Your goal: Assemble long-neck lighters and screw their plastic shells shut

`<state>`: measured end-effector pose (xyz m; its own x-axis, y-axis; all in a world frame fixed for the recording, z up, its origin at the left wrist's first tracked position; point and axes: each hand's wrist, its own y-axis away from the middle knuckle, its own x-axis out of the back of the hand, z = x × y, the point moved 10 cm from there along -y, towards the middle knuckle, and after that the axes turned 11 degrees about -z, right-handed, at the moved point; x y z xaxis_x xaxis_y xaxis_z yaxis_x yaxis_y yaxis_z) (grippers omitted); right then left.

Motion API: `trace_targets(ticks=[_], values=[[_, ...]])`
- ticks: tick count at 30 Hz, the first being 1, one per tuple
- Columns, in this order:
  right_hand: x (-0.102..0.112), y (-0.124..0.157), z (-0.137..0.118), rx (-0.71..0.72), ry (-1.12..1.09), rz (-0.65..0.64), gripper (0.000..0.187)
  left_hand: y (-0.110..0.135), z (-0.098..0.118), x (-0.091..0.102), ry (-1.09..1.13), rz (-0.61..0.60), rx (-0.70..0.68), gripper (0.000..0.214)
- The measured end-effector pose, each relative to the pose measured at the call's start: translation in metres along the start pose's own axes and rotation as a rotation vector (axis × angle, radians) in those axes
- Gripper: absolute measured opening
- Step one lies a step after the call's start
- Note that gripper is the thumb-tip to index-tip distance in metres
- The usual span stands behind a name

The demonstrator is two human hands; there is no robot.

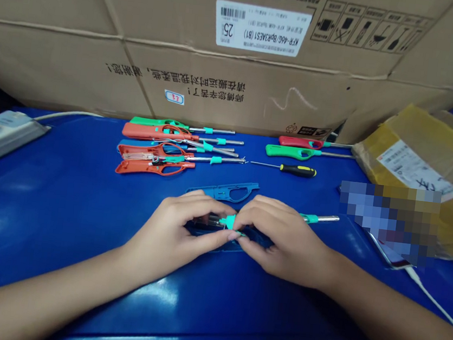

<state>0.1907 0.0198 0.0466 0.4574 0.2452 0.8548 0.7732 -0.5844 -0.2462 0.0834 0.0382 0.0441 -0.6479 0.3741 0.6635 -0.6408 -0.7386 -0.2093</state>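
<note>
Both hands meet over an opened blue gas lighter [223,248] near the middle of the table. My left hand [177,224] is closed, with thumb and forefinger pinched at a small teal plastic piece [230,222] inside the casing. From the other side, my right hand [284,239] grips the same lighter, its fingertips beside the teal piece. The lighter's metal tube [329,219] with a teal collar sticks out to the right beyond my right hand. Just behind the hands lies a loose blue casing half [234,193]. My fingers hide much of the inner parts.
Several lighters, with an open orange one [150,169] in front, lie at the back left. A screwdriver [298,170], a red lighter [301,142] and a green lighter [289,152] lie back right. A phone [389,248], taped parcel [418,170], power strip [4,139] and large carton [258,103] surround them.
</note>
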Motion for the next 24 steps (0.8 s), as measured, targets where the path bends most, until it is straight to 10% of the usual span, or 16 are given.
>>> trace_targets(ticks=[12, 18, 24], values=[[0.003, 0.02, 0.05, -0.368, 0.063, -0.381, 0.023, 0.001, -0.003, 0.006, -0.068, 0.01, -0.091, 0.017], [0.009, 0.013, 0.046, -0.327, -0.081, -0.239, 0.018, 0.0, 0.002, 0.002, -0.066, -0.006, -0.156, 0.02], [-0.015, 0.005, 0.038, -0.393, -0.676, -0.143, 0.022, 0.003, 0.019, 0.0, -0.117, 0.077, -0.239, 0.02]])
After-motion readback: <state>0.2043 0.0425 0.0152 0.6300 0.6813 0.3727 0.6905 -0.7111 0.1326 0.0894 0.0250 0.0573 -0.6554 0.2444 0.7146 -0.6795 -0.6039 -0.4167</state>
